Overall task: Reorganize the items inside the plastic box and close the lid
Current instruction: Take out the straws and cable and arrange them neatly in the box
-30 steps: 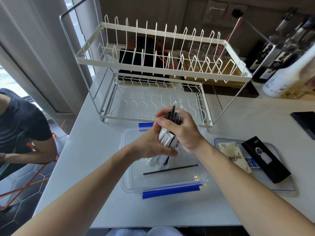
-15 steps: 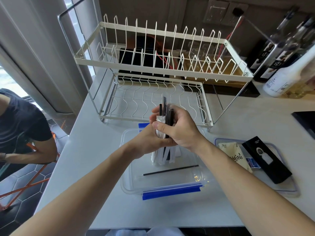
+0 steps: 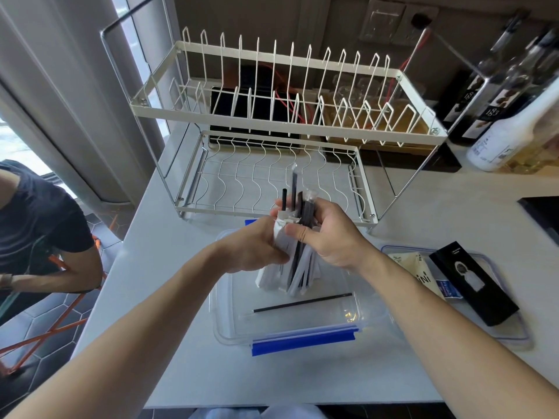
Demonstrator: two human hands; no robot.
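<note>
A clear plastic box (image 3: 230, 322) with blue latches sits on the white counter in front of me. Both hands hold an upright bundle of wrapped straws (image 3: 298, 261), black ones and white paper-sleeved ones, standing on end inside the box. My left hand (image 3: 257, 252) grips the bundle from the left. My right hand (image 3: 326, 237) grips it from the right, thumb across the front. One black straw (image 3: 302, 303) lies flat on the box floor. The clear lid (image 3: 514, 334) lies to the right, carrying a black packet (image 3: 472, 282) and a cream packet (image 3: 417, 270).
A white two-tier wire dish rack (image 3: 287, 116) stands just behind the box. Bottles (image 3: 514, 122) stand at the back right. A dark object (image 3: 541, 210) lies at the right edge. A seated person (image 3: 39, 237) is at the left, beside the counter's edge.
The bundle has been stood more upright in the box, its black straw tips now poking higher above my fingers. Both hands have kept their grip.
</note>
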